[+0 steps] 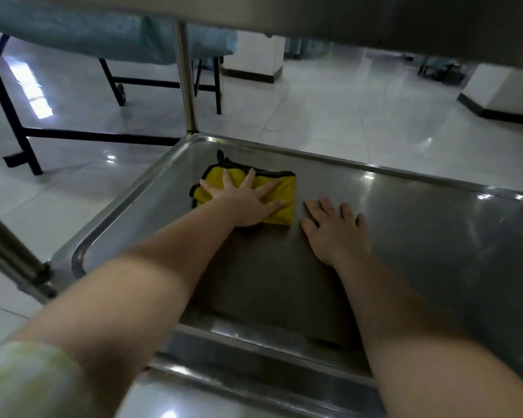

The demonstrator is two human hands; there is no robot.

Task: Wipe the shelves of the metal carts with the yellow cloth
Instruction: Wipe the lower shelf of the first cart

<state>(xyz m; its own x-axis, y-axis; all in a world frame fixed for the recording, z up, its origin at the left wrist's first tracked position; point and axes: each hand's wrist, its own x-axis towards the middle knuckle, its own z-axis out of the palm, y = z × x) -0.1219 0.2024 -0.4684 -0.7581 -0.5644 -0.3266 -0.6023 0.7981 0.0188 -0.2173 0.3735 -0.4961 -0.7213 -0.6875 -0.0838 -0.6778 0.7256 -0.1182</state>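
Presses left hand (248, 200) flat on the yellow cloth (286, 187), fingers straight and spread wide, released, not curled round it, nothing pinched. Rests right hand (334, 229) palm down on the bare metal shelf (435, 236), fingers straight and slightly apart, released, grasping nothing, just right of the cloth and not touching it. Reaches both bare forearms in over the near rim; wears a pale yellowish sleeve (21, 384) at the near left.

Finds the cloth folded, yellow with a black edge, lying flat on the cart's lower shelf toward its far left corner, near the raised rim but apart from it. Shows 1 black corner of the cloth sticking out on the far side. Covers most of the cloth's left half with the palm and fingers; leaves the right edge and near right corner bare.

Looks in under the upper shelf (375, 16), a dark band across the top. Takes in 2 cart posts: 1 upright post (185, 79) rising from the far left corner of the shelf, 1 blurred post (9, 251) at the near left corner.

Takes in, beyond the cart, a glossy pale tiled floor (329, 101); at far left a black metal frame (97, 137) under a teal cover (73, 31); 2 white pillars with dark bases, 1 far (251, 55), 1 at far right (501, 89).
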